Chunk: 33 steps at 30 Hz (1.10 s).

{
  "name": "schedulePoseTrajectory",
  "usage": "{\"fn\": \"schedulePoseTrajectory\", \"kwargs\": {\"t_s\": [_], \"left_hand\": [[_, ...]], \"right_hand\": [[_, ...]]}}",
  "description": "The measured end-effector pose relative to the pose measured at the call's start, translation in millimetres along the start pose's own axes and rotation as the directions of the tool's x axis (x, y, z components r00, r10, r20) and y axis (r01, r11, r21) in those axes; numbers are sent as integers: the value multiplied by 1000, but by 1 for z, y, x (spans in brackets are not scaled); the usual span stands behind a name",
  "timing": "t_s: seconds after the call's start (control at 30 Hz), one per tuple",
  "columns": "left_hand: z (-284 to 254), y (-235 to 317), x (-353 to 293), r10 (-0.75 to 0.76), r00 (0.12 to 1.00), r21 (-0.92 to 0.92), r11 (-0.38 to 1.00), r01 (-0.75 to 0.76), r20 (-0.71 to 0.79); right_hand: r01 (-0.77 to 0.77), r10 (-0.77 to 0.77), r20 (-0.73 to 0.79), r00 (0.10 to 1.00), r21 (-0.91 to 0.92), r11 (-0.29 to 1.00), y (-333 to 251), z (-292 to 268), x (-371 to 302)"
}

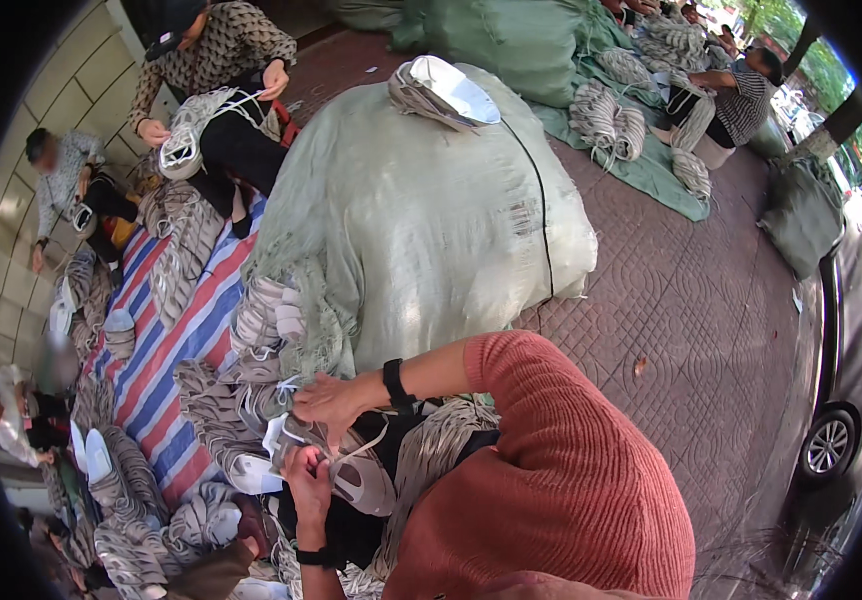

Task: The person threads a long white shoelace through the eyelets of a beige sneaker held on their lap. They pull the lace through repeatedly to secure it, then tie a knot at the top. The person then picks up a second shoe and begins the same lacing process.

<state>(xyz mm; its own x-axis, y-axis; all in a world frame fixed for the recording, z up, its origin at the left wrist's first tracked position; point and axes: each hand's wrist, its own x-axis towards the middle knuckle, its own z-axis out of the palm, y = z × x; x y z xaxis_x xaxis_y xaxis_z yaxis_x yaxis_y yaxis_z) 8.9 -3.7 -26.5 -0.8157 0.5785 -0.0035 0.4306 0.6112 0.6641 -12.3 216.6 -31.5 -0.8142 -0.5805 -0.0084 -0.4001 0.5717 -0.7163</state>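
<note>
A grey shoe (pixel 364 484) with a pale sole lies across my lap, its toe pointing to the lower right. My left hand (pixel 307 482) is closed in a pinch on a flat, light shoelace (pixel 375 440) at the shoe's lacing. Just above it, my right hand (pixel 333 404) stretches its fingers over the shoe's opening, with the thumb pointing down toward the left hand. Whether those fingers touch a lace is hard to make out. A thick bundle of beige laces (pixel 433 462) hangs over my leg beside the shoe.
Stacked grey shoes (pixel 216 405) stand close on the left, on a striped tarp (pixel 191 345). A large wrapped bale (pixel 431 220) rises ahead, carrying one shoe (pixel 446 92). A co-worker (pixel 216 95) laces a shoe at upper left; others sit farther off. A dark car (pixel 856 350) is at right.
</note>
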Motion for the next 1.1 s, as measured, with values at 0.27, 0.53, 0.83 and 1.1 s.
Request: {"fn": "schedulePoseTrajectory", "kwargs": {"t_s": [0.27,0.53,0.83,1.1], "left_hand": [[-4,11,14,80,996,9,997,-81,36],[-13,4,13,240,970,53,969,-242,46],[-228,-83,-53,17,728,430,817,385,-685],[-605,-96,-326,326,42,182,410,894,-944]], "right_hand": [[323,-332,34,942,164,932,37,6,22],[280,-285,53,957,82,956,13,1,18],[65,-95,196,976,152,986,4,-15,6],[86,-118,229,966,146,986,-4,-22,9]]}}
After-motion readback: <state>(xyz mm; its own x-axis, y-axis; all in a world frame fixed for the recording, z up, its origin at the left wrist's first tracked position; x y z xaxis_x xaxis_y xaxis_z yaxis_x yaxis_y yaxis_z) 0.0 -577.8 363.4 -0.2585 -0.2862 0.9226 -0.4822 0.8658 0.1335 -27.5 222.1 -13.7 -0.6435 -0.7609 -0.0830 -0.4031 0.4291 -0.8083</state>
